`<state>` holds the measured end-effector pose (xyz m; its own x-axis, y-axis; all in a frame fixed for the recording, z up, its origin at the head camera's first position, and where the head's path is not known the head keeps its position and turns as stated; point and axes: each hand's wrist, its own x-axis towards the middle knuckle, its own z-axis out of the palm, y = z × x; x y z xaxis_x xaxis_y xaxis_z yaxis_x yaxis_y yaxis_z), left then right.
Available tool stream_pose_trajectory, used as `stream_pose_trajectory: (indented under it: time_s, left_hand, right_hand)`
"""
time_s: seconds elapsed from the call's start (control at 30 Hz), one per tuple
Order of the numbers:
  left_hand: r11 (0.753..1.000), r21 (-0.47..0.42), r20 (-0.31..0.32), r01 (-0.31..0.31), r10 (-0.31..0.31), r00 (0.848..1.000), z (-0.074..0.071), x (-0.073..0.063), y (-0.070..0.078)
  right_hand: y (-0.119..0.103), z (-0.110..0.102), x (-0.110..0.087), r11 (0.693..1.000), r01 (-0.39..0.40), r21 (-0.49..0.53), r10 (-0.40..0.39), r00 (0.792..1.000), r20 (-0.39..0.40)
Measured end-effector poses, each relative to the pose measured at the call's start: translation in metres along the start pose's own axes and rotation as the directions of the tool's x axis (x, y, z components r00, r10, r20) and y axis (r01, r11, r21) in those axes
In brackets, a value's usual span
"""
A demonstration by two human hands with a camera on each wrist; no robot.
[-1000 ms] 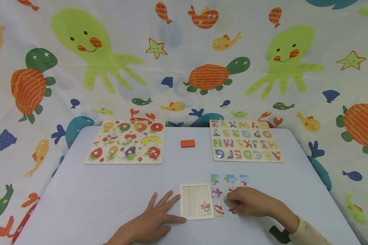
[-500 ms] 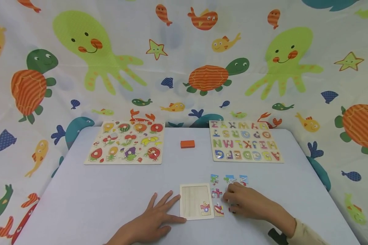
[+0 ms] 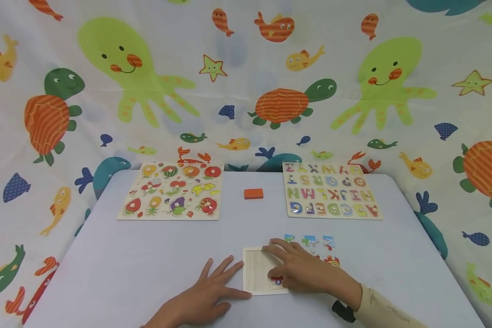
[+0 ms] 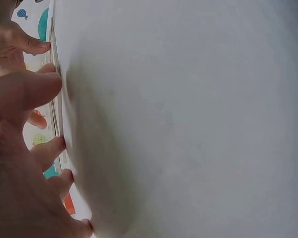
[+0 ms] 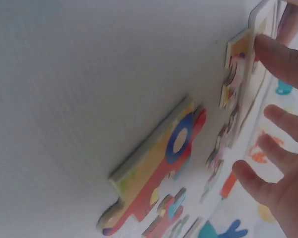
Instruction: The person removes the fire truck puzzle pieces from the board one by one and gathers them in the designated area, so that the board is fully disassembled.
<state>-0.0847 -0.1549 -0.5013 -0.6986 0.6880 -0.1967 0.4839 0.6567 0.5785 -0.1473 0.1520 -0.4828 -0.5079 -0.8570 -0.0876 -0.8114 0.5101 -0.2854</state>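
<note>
A small square wooden puzzle tray (image 3: 255, 273) lies near the front of the table, with one puzzle piece (image 3: 277, 283) in its lower right corner. My left hand (image 3: 207, 291) rests flat with fingers spread; its index finger and thumb touch the tray's left side. Over the tray's right half reaches my right hand (image 3: 305, 271), its thumb on or just above the corner piece and its fingers stretched towards the far rim. In the right wrist view the right thumb (image 5: 280, 59) meets the tray, the other fingers are apart, and no held piece shows.
Loose puzzle pieces (image 3: 310, 240) lie right of the tray, some hidden under the right hand. One piece with a blue ring (image 5: 179, 141) is close in the right wrist view. Behind stand a fruit board (image 3: 172, 193), an orange block (image 3: 253, 194) and an alphabet board (image 3: 332, 191).
My right hand has moved left from the loose pieces to over the tray, uncovering an orange-red piece on the right. The left hand has stayed in place.
</note>
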Motion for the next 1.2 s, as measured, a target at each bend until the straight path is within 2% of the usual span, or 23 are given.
stream_pose_trajectory:
  time_s: [0.17,0.3,0.43,0.53,0.63,0.7,0.77,0.9,1.03,1.1,1.2]
  left_hand:
    - [1.0,0.004,-0.003,0.001,-0.001,1.0,0.0,0.0,0.0]
    - [1.0,-0.004,-0.008,-0.002,0.002,1.0,0.001,0.0,0.001]
    - [1.0,-0.012,-0.003,0.005,-0.005,1.0,0.001,0.001,0.002]
    - [1.0,-0.01,-0.002,0.009,-0.009,1.0,0.001,0.002,0.002]
    - [1.0,-0.005,-0.004,0.015,-0.015,1.0,0.002,0.002,0.003]
    - [1.0,-0.001,-0.005,0.021,-0.021,1.0,0.002,0.003,0.003]
    - [1.0,0.004,-0.01,0.022,-0.021,1.0,0.002,0.004,0.004]
    - [1.0,0.014,-0.019,0.019,-0.019,1.0,0.004,0.005,0.004]
    - [1.0,0.011,-0.022,0.018,-0.018,1.0,0.003,0.004,0.003]
    - [1.0,0.007,-0.019,0.019,-0.019,1.0,0.003,0.003,0.002]
    - [1.0,-0.002,-0.011,0.023,-0.023,1.0,0.002,0.003,0.002]
  right_hand:
    - [-0.002,0.003,0.002,0.999,0.012,-0.048,-0.013,1.0,-0.017]
    - [-0.004,0.008,0.001,0.999,0.028,-0.035,-0.03,0.997,-0.067]
    - [-0.007,0.011,-0.004,0.996,0.058,0.07,-0.049,0.992,-0.113]
    - [-0.007,0.008,-0.011,0.977,0.049,0.21,-0.022,0.991,-0.129]
    - [0.001,-0.003,-0.026,0.933,-0.014,0.359,0.061,0.991,-0.118]
    - [0.011,-0.012,-0.04,0.898,-0.087,0.431,0.142,0.985,-0.096]
    - [0.021,-0.021,-0.055,0.87,-0.169,0.464,0.222,0.973,-0.061]
    - [0.042,-0.027,-0.089,0.826,-0.316,0.466,0.35,0.937,0.015]
    - [0.054,-0.018,-0.115,0.764,-0.383,0.519,0.396,0.914,0.092]
    - [0.055,-0.012,-0.121,0.754,-0.395,0.524,0.406,0.908,0.1]
    - [0.053,-0.003,-0.121,0.775,-0.432,0.462,0.456,0.888,0.066]
